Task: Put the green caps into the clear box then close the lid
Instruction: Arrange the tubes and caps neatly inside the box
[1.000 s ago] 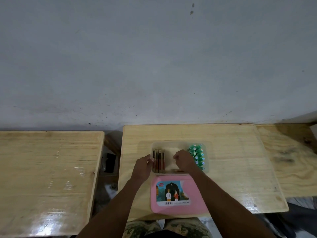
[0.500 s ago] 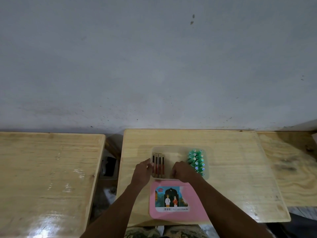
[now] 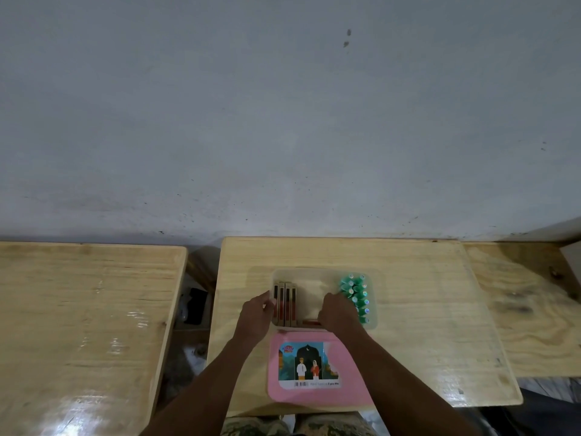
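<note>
The clear box [image 3: 327, 272] stands open in the middle of a wooden table [image 3: 424, 309]. Several green caps [image 3: 355, 291] are packed upright along its right side. Against its left wall lie several brown-and-red sticks [image 3: 286, 300]. The pink lid [image 3: 352, 388], with a picture label, lies flat in front of the box. My left hand [image 3: 254, 319] grips the box's left wall. My right hand [image 3: 338, 313] reaches inside the box at its front edge, left of the caps, fingers curled down over a reddish stick [image 3: 309, 322]. What it holds is hidden.
A second wooden table [image 3: 78, 309] stands to the left across a gap, where a dark object [image 3: 195, 305] lies lower down. A third wooden surface [image 3: 534, 309] adjoins on the right. A grey wall rises behind all three.
My right hand has drawn back from beside the green caps to the box's front edge. The left hand has stayed at the box's left wall. The camera has tilted slightly.
</note>
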